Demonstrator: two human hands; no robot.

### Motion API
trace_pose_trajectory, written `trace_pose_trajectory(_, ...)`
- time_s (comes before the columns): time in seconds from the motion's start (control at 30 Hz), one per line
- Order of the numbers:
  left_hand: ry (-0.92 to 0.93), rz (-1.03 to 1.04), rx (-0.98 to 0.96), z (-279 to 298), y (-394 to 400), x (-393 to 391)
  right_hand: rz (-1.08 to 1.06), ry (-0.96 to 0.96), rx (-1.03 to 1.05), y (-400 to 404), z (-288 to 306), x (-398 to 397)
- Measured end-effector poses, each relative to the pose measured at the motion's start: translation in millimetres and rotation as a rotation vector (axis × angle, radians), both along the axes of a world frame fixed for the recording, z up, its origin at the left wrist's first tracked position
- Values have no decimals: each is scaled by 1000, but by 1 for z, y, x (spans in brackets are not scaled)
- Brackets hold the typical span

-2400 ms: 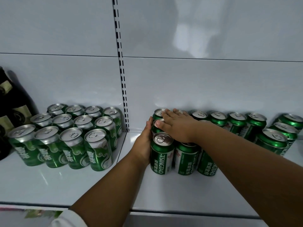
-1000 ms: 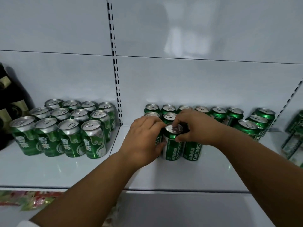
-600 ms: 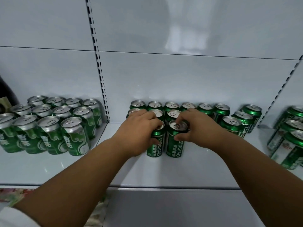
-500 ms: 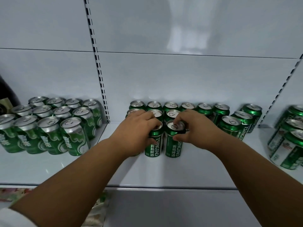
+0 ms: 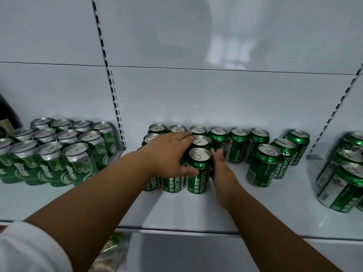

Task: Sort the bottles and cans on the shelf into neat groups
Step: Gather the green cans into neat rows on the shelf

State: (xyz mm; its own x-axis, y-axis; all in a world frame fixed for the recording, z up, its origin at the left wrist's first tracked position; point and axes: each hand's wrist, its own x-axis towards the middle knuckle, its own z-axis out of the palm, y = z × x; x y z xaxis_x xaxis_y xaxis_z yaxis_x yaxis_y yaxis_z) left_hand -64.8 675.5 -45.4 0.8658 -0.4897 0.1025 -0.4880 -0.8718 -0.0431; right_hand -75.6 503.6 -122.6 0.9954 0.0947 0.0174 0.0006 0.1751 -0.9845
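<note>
1. On the white shelf (image 5: 196,213), in its middle bay, stands a block of dark green Tsingtao cans (image 5: 174,179), upright and packed touching one another in rows
2. The left hand (image 5: 169,156) lies flat over the tops of the block, fingers straight and reaching toward the back rows, thumb against the side of the front right can (image 5: 198,171); it grips nothing
3. The right hand (image 5: 220,169) stands on edge just right of that same can, fingers straight and pressed against the side of the block; it holds nothing either
4. A back row of green cans (image 5: 237,144) runs rightward along the rear wall from the block
5. Three more green cans (image 5: 263,167) stand in a slanting line to the right, apart from the block and from the back row
6. Left of the slotted upright (image 5: 112,79), a lighter green group with silver tops (image 5: 59,150) stands in tidy rows, well apart from the hands
7. At the right edge, beyond a second upright, another cluster of green cans (image 5: 345,179) stands in the next bay
8. A dark bottle (image 5: 7,114) shows partly at the far left edge
9. A white sleeve (image 5: 25,250) covers the left arm at the lower left corner
</note>
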Motion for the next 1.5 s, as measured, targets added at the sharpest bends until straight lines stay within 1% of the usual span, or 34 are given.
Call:
trace_pose_trajectory(0.1,83,19,59,-6,-4,7,46,-15,19,3,-7,3)
trace_pose_trajectory(0.2,52,31,58,-11,-4,12,40,-23,-25,0,-6,4)
trace_pose_trajectory(0.27,42,26,61,-12,-3,13,18,-27,-46,0,-6,4)
trace_pose_trajectory(0.33,68,12,59,-9,-5,12,-58,-106,-89,0,-6,-2)
trace_pose_trajectory(0.37,100,11,36,-4,-3,12,-114,-160,-162,1,-8,-6)
trace_pose_trajectory(0.43,143,22,-75,11,10,15,-252,-261,-422,0,-14,-12)
trace_pose_trajectory(0.47,133,34,-161,17,21,20,-289,-282,-537,-2,-20,-13)
trace_pose_trajectory(0.5,112,72,-266,22,34,21,-297,-277,-601,-2,-25,-14)
trace_pose_trajectory(0.53,104,140,-403,22,48,24,-291,-262,-613,-1,-28,-15)
trace_pose_trajectory(0.57,126,228,-613,16,62,26,-284,-247,-584,1,-29,-15)
trace_pose_trajectory(0.6,204,343,-888,5,74,27,-281,-229,-531,5,-28,-15)
trace_pose_trajectory(0.63,324,444,-1190,-7,83,27,-282,-215,-464,9,-26,-15)
trace_pose_trajectory(0.67,445,486,-1441,-22,88,28,-287,-193,-396,13,-23,-13)
trace_pose_trajectory(0.7,559,470,-1593,-36,90,30,-291,-160,-327,17,-20,-11)
trace_pose_trajectory(0.73,667,431,-1682,-47,89,30,-290,-130,-259,20,-17,-8)
trace_pose_trajectory(0.8,766,390,-1781,-59,83,23,-282,-104,-180,24,-15,-4)
trace_pose_trajectory(0.93,783,384,-1815,-61,76,17,-308,-106,-171,27,-22,3)
trace_pose_trajectory(1.07,797,358,-1824,-61,77,20,-319,-117,-101,28,-25,8)
trace_pose_trajectory(1.17,826,352,-1826,-59,77,19,-344,-141,-110,30,-24,8)
trace_pose_trajectory(1.27,764,302,-1818,-58,76,16,-342,-151,-131,30,-23,7)
trace_pose_trajectory(1.3,735,267,-1834,-62,77,13,-338,-149,-140,30,-23,7)
trace_pose_trajectory(1.37,676,260,-1885,-71,79,4,-326,-144,-169,27,-26,9)
trace_pose_trajectory(1.43,674,198,-1930,-89,85,-5,-316,-142,-198,26,-26,8)
trace_pose_trajectory(1.47,681,166,-1919,-97,87,-11,-314,-148,-215,27,-25,7)
trace_pose_trajectory(1.5,671,109,-1853,-104,88,-16,-322,-159,-239,28,-23,4)
